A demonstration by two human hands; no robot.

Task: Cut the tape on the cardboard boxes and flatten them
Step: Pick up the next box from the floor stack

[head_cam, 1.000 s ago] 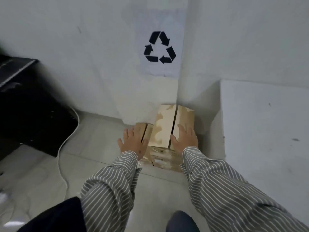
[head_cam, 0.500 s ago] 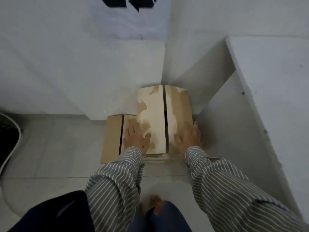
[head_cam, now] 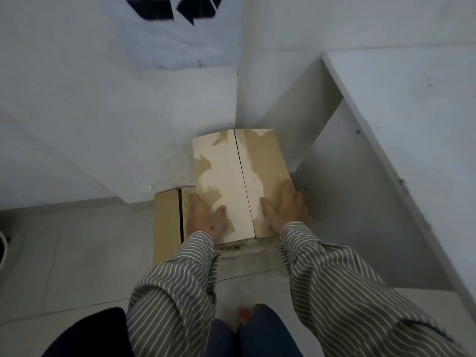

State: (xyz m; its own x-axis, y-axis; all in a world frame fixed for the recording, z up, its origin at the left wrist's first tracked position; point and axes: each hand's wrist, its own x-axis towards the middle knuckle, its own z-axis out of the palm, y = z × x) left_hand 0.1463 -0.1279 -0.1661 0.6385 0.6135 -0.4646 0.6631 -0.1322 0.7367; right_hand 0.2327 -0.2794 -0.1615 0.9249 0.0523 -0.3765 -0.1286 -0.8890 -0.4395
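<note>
Item: lower flattened cardboard box (head_cam: pixel 166 228), lying on the floor (head_cam: pixel 77 253), its left part showing beside the stack. Item: left hand (head_cam: pixel 204 219), palm down, fingers (head_cam: pixel 195 202) straight and slightly spread, pressing the top box's left edge where it overlaps the lower one. Item: top flattened cardboard box (head_cam: pixel 231 176), two flaps parted by a centre seam, torn paper patches on its face, lying in the corner against the wall (head_cam: pixel 103 112). Item: right hand (head_cam: pixel 286 204), flat on the right flap, fingers spread, some over the outer edge. Item: white shelf unit (head_cam: pixel 386 124), right. Status, by appearance: both boxes cut and collapsed, the hands pressing the stack down; further boxes cannot be seen. No contents visible.
</note>
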